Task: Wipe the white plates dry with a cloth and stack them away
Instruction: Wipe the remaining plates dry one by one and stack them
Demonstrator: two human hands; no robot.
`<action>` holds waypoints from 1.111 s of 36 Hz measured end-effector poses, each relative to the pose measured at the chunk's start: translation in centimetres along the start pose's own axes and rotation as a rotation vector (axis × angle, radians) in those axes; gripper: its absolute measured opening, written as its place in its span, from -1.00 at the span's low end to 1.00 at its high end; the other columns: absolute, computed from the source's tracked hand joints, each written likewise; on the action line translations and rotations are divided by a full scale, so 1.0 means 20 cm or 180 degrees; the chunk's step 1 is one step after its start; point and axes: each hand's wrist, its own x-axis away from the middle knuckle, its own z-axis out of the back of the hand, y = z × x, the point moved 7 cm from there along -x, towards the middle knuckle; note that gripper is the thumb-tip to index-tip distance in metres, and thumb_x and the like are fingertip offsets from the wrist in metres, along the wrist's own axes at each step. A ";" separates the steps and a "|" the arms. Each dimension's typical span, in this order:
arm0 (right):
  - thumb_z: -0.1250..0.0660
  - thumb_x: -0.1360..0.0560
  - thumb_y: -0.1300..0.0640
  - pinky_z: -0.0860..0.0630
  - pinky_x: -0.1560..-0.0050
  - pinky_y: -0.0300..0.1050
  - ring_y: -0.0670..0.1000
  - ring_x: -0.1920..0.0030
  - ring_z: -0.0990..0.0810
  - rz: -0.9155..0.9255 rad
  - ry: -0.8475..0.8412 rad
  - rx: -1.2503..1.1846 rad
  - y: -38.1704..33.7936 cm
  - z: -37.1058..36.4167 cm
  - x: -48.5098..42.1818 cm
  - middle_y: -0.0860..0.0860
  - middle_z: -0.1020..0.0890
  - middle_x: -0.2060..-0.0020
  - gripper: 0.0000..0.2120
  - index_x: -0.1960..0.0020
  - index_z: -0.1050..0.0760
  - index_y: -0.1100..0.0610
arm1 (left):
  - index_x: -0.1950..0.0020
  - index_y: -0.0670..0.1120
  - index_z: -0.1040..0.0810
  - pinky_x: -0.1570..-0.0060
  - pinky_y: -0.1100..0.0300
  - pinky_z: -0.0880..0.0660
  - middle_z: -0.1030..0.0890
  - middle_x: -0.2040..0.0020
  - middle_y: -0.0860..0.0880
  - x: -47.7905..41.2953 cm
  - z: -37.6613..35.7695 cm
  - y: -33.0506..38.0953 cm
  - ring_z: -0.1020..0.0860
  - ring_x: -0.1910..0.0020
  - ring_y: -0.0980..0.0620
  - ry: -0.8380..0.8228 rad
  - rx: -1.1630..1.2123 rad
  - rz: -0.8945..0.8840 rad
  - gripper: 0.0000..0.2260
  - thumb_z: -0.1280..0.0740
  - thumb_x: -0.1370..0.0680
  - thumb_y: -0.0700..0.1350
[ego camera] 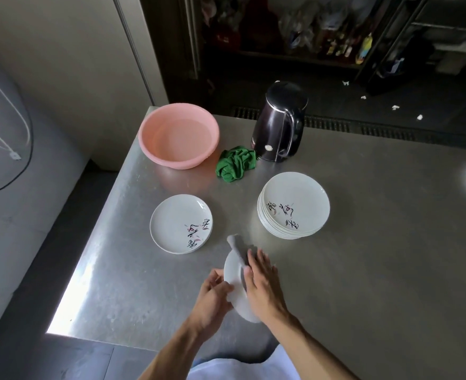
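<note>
Left hand (pixel 212 294) grips the plate (pixel 233 272) edge-on (right hand (pixel 262 281) flat on the cloth (pixel 236 244)) — push hard, it might slip.

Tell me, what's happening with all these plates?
A person is drying dishes at a steel table. The left hand grips a white plate by its edge, tilted up off the table, while the right hand presses a grey cloth against it. A stack of plates sits to the right and a lone plate lies to the left. Farther back are a pink basin, a crumpled green cloth and a black kettle.
</note>
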 end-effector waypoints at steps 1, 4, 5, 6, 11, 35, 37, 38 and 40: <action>0.02 -0.71 0.00 0.09 -0.55 -0.03 0.03 -0.61 0.04 -0.0177 -0.0018 -0.0047 0.02 -0.01 -0.01 0.08 0.00 -0.62 -0.50 -0.62 -0.07 0.07 | 0.01 -0.13 -0.49 0.18 0.00 -0.61 -0.60 0.08 -0.22 0.00 0.00 0.00 -0.64 0.14 -0.09 0.0023 -0.0063 0.0042 -0.81 -0.35 -0.39 -0.23; 0.00 -0.71 0.05 0.18 -0.57 -0.05 0.06 -0.62 0.10 -0.0159 0.0007 -0.0135 0.00 -0.02 0.00 0.15 0.07 -0.61 -0.50 -0.61 -0.06 0.16 | 0.03 -0.13 -0.46 0.14 -0.03 -0.62 -0.58 0.14 -0.17 0.00 0.00 0.00 -0.62 0.13 -0.09 0.0098 -0.0180 0.0155 -0.79 -0.42 -0.42 -0.14; -0.02 -0.71 0.07 0.21 -0.57 -0.06 0.06 -0.62 0.12 0.0034 0.0013 -0.0158 -0.03 -0.02 0.01 0.13 0.09 -0.61 -0.50 -0.61 -0.05 0.16 | 0.04 -0.11 -0.45 0.17 -0.01 -0.62 -0.60 0.14 -0.15 0.00 0.00 0.01 -0.63 0.14 -0.07 0.0110 -0.0220 0.0152 -0.77 -0.46 -0.45 -0.10; -0.04 -0.71 0.10 0.21 -0.57 -0.08 0.05 -0.61 0.12 0.0257 0.0017 -0.0228 -0.06 -0.02 0.03 0.10 0.10 -0.60 -0.50 -0.61 -0.05 0.17 | 0.04 -0.11 -0.44 0.19 0.02 -0.61 -0.62 0.15 -0.12 -0.01 0.00 0.01 -0.63 0.16 -0.05 0.0093 -0.0265 0.0140 -0.75 -0.48 -0.48 -0.08; -0.13 -0.68 0.14 0.09 -0.59 -0.11 -0.01 -0.61 0.03 0.1163 -0.0257 -0.0333 -0.11 0.06 0.11 0.04 -0.05 -0.59 -0.49 -0.59 -0.10 0.20 | -0.08 -0.14 -0.49 0.11 -0.01 -0.61 -0.65 0.01 -0.15 0.00 0.03 0.00 -0.64 0.09 -0.07 -0.0058 -0.0275 0.0117 -0.87 -0.39 -0.64 -0.13; -0.06 -0.71 0.10 0.04 -0.58 -0.09 0.08 -0.61 -0.04 0.0345 -0.0279 -0.0425 -0.09 0.04 -0.01 0.11 -0.08 -0.59 -0.53 -0.58 -0.14 0.22 | -0.40 0.00 -0.59 -0.08 -0.13 -0.61 -0.65 -0.27 -0.21 0.04 0.04 0.02 -0.65 -0.12 -0.11 -0.0257 -0.0271 -0.0021 -0.66 -0.35 -0.63 -0.20; -0.01 -0.71 0.02 -0.03 -0.57 -0.02 0.10 -0.59 -0.09 -0.0382 -0.0480 -0.0574 0.02 0.04 -0.03 0.15 -0.11 -0.59 -0.48 -0.60 -0.07 0.22 | -0.42 0.01 -0.58 -0.09 -0.15 -0.61 -0.65 -0.29 -0.18 0.05 0.04 0.02 -0.65 -0.14 -0.09 -0.0303 -0.0292 0.0013 -0.63 -0.38 -0.60 -0.16; 0.01 -0.71 -0.02 -0.04 -0.57 0.00 0.11 -0.58 -0.10 -0.0460 -0.0555 -0.0571 0.04 0.03 -0.02 0.15 -0.12 -0.59 -0.46 -0.60 -0.06 0.22 | -0.42 0.01 -0.57 -0.10 -0.16 -0.61 -0.64 -0.30 -0.18 0.06 0.04 0.01 -0.64 -0.15 -0.09 -0.0321 -0.0309 0.0020 -0.61 -0.39 -0.58 -0.14; 0.05 -0.70 -0.04 0.03 -0.58 -0.03 0.08 -0.60 -0.02 -0.0166 -0.0617 -0.0341 0.01 0.02 0.02 0.11 -0.03 -0.61 -0.43 -0.62 0.03 0.20 | -0.42 0.00 -0.56 -0.13 -0.23 -0.61 -0.63 -0.31 -0.21 0.06 0.04 0.02 -0.64 -0.17 -0.12 -0.0307 -0.0345 -0.0005 -0.59 -0.40 -0.57 -0.13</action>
